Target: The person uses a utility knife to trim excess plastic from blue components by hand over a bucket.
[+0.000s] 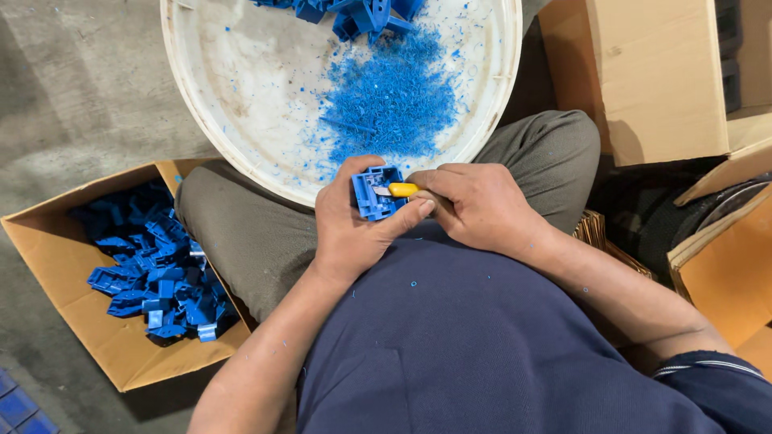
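- White plastic basin (241, 80) rests on the person's knees, with blue shavings (390, 100) heaped near its near rim and untrimmed parts at its far edge.
- Cardboard box (72, 313) at the left knee holds more blue parts (157, 277).
- Left hand (350, 229) clasps one blue moulded part (374, 193) just over the basin's near rim.
- Right hand (474, 205) grips a yellow-handled knife (402, 190), its blade on the part: trimming seems underway; the next cut calls for a steady part.

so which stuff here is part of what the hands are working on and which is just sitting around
In use:
- blue plastic part, held in left hand
- yellow-handled knife, in right hand
- white tub holding blue shavings
- box of blue parts

Just lying about:
- closed cardboard box
- open cardboard box
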